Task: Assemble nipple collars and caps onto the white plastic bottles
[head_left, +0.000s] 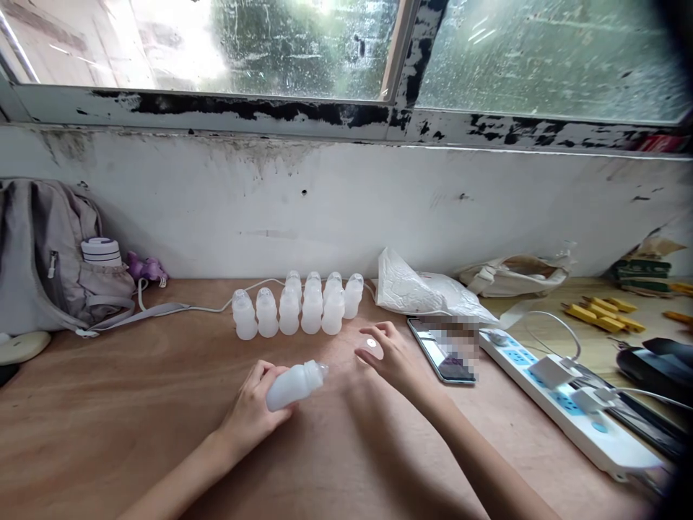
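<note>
My left hand is wrapped round a frosted white plastic bottle, which is tilted with its clear, narrow tip pointing right. To the right of that tip, my right hand pinches a small translucent round cap between thumb and fingers. The cap and the bottle are apart. Behind both hands, several similar frosted bottles stand upright in two rows on the wooden table, each with a clear top.
Right of my right hand lies a phone, beside a white power strip with plugs. White plastic packaging and a pale bag rest by the wall. A grey backpack stands at left; yellow pieces lie at right.
</note>
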